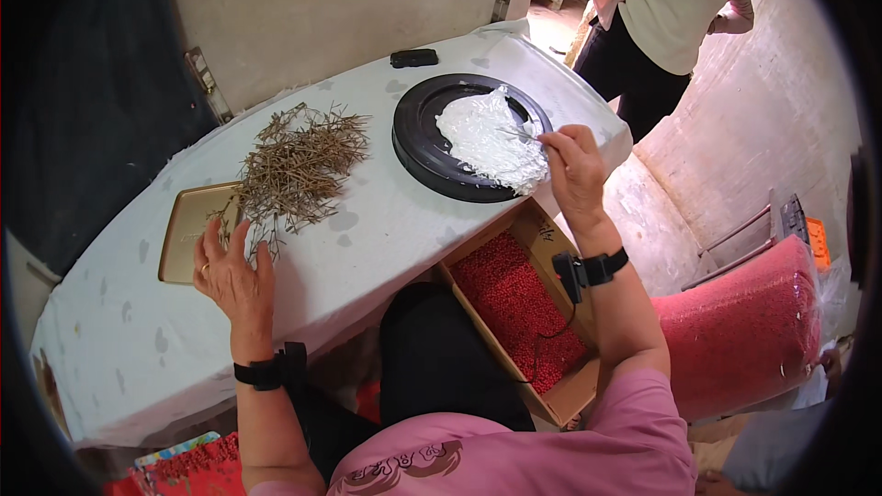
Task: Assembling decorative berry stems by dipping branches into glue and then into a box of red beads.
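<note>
An open brown cardboard box (520, 312) of red beads sits below the table edge. A large clear bag (744, 326) of red beads lies right.

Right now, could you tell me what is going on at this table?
A seated person in a pink shirt works at a cloth-covered table. The right hand holds a thin stick to a white mass on a round black tray. The left hand rests at a pile of thin brown sticks, beside a tan tray. A box of red beads sits below. Another person stands behind.
</note>
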A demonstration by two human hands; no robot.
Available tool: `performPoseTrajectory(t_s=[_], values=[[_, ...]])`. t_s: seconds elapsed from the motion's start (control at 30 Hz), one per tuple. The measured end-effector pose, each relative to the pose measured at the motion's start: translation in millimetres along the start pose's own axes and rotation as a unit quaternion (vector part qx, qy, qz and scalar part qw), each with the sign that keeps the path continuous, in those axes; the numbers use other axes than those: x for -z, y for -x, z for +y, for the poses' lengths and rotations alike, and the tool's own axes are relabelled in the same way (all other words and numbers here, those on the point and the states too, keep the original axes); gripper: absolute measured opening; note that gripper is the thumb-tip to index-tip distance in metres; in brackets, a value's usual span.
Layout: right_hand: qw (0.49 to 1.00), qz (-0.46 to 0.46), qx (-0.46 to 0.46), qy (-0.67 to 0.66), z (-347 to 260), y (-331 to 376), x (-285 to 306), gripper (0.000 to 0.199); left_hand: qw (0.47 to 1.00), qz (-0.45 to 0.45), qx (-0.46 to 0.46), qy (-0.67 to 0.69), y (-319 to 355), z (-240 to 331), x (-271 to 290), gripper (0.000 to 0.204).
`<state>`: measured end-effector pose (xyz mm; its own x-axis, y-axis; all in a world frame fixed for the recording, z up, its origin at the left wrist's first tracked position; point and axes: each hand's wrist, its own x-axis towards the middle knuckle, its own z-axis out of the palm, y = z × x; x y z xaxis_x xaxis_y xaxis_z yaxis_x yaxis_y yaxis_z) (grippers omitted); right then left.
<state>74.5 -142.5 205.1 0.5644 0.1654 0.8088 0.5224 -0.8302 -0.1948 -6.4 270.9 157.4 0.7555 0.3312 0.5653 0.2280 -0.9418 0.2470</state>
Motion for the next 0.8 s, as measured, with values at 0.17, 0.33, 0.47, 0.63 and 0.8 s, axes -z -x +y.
performPoseTrajectory(t_s=[0.17,0.33,0.47,0.63,0.8], values=[[0.997,-0.064,0.038,0.021,18.4,19.2,-11.1,0.009,0.994,0.025,-0.091,-0.054,-3.9,2.3,0.7,0.038],[0.993,0.022,-0.106,-0.046,22.3,32.0,-1.4,0.008,0.993,0.030,-0.110,-0.020,2.5,14.0,-1.1,0.036],[0.950,0.054,-0.258,-0.166,31.7,25.9,-14.3,0.008,0.993,0.039,-0.110,0.022,1.4,26.9,-2.4,0.034],[0.979,0.007,-0.193,-0.064,47.1,25.6,-30.3,0.007,0.988,0.053,-0.139,0.052,1.5,58.6,8.8,0.031],[0.988,-0.079,-0.095,0.094,42.3,20.7,-1.7,0.005,0.970,0.041,-0.195,0.136,10.9,89.8,17.3,0.025]])
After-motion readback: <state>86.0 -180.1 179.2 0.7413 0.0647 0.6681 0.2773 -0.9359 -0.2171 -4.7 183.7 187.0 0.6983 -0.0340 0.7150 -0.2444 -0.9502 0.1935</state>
